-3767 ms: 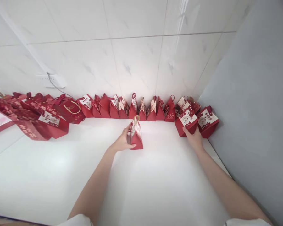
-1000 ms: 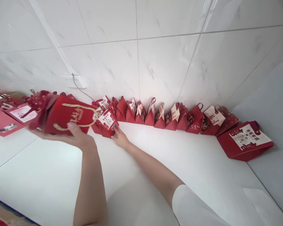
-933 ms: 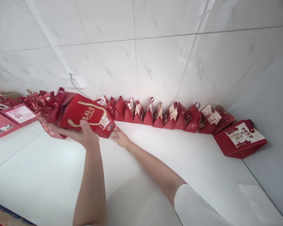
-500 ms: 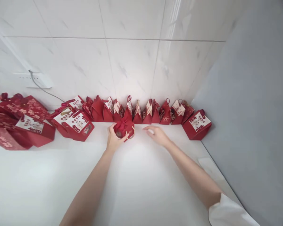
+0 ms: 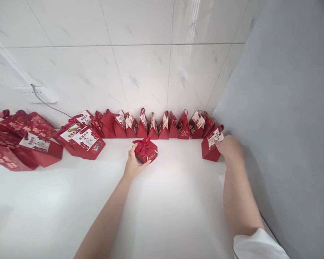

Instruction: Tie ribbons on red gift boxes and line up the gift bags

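Observation:
My left hand (image 5: 133,163) is closed around a small red gift box (image 5: 146,153) with a red ribbon bow on top, just in front of the row of boxes. At the right end, my right hand (image 5: 230,147) grips the side of another red gift box (image 5: 211,149) with a white printed label. Its thumb lies across the label side, and the other fingers are mostly hidden. Behind my left hand, a row of upright red gift boxes (image 5: 120,126) with ribbon loops stands along the wall.
More labelled red boxes (image 5: 89,144) stand left of the row, and a cluster of larger red boxes (image 5: 40,145) sits at far left. White tiles (image 5: 140,75) back the white countertop (image 5: 162,201). A grey panel (image 5: 286,108) bounds the right; a cable (image 5: 48,104) hangs from a wall socket.
My right hand has moved right from the middle of the counter and taken hold of the end box. My left hand has brought the bowed box slightly right and away from the row.

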